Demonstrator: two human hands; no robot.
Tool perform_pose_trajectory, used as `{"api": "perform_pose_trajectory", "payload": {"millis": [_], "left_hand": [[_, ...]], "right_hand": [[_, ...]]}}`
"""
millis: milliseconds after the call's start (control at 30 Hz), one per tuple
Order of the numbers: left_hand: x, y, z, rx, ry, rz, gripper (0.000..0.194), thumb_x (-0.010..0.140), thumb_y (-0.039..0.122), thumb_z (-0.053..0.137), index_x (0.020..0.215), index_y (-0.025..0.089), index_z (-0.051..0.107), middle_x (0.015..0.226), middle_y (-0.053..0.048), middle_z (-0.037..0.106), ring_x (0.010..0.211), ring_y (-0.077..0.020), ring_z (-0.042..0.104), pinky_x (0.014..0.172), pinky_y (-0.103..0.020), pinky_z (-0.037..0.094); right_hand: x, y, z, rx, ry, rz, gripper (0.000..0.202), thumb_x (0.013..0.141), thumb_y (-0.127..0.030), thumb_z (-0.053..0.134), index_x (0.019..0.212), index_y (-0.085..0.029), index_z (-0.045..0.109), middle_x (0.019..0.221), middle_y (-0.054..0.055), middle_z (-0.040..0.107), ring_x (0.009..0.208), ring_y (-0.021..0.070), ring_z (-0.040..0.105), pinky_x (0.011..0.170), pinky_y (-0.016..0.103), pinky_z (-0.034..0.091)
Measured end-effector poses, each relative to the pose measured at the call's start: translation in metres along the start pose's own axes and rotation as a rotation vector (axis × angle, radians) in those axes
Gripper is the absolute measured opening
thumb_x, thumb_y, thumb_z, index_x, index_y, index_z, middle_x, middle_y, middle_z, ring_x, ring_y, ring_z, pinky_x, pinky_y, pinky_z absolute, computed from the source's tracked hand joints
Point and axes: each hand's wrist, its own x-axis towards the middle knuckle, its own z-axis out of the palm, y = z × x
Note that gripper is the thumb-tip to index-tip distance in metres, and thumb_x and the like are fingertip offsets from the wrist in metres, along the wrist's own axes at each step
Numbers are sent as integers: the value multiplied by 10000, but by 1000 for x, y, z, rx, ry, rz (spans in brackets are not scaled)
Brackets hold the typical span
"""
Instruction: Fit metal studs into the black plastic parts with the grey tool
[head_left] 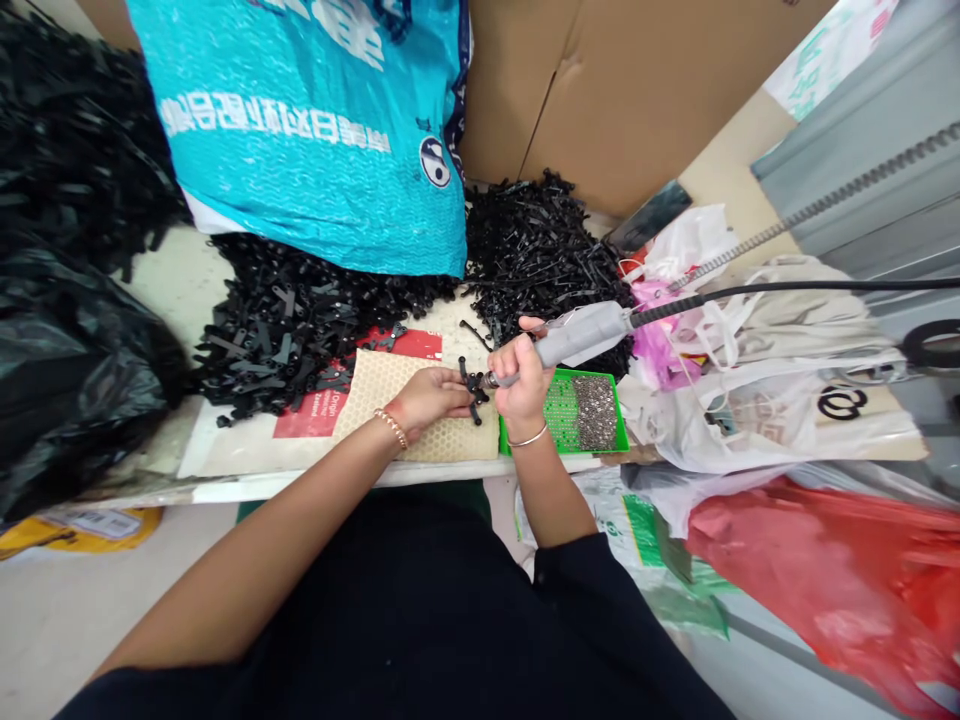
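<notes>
"Where's our black part [475, 384]?"
"Left of the green tray [623, 438], pinched in our left hand [431, 400]; our right hand [523, 378], nearer the tray, grips the screwdriver [581, 335] crosswise, tip at the part."

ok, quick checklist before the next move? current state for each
1. Small black plastic part held: ok, in the left hand's fingers.
2. Grey cylindrical power tool gripped: ok, right hand wrapped around its front end.
3. Tool tip at the part: ok, pointing into it.
4. Tip seated: cannot tell, too small.
5. Green plastic tray stocked: ok, small metal pieces bunched toward its right side.
6. Black cable away from both hands: ok, runs off right.
</notes>
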Motion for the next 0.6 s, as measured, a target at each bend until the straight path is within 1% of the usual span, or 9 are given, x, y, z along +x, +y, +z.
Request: {"api": "perform_pose_trajectory", "payload": {"millis": [167,433,500,600], "left_hand": [[0,0,0,8,-3,6,267,581,32,856,773,121,692,690,-20,709,637,-134,681,712,-271,604],[1,-1,0,16,4,1,270,573,40,859,786,115,711,731,-32,731,661,-134,690,706,-261,606],[1,0,0,15,8,1,275,565,35,863,779,113,709,721,-29,728,660,-133,691,695,-253,607],[1,0,1,17,20,-3,290,546,25,873,761,111,699,699,-21,719,644,-129,687,686,-251,612]], "right_hand": [[-1,0,1,-54,25,10,370,783,-544,650,993,-284,491,491,-136,286,393,77,288,456,261,320],[-2,5,0,-86,10,-4,353,794,-530,620,1019,-291,490,509,-128,264,402,86,319,457,263,319],[-3,6,0,-73,-4,-9,353,796,-521,627,1021,-291,483,507,-130,275,402,87,338,459,260,323],[-4,7,0,-31,-57,-15,360,795,-518,662,1001,-283,483,492,-137,306,395,81,343,461,254,337]]}}
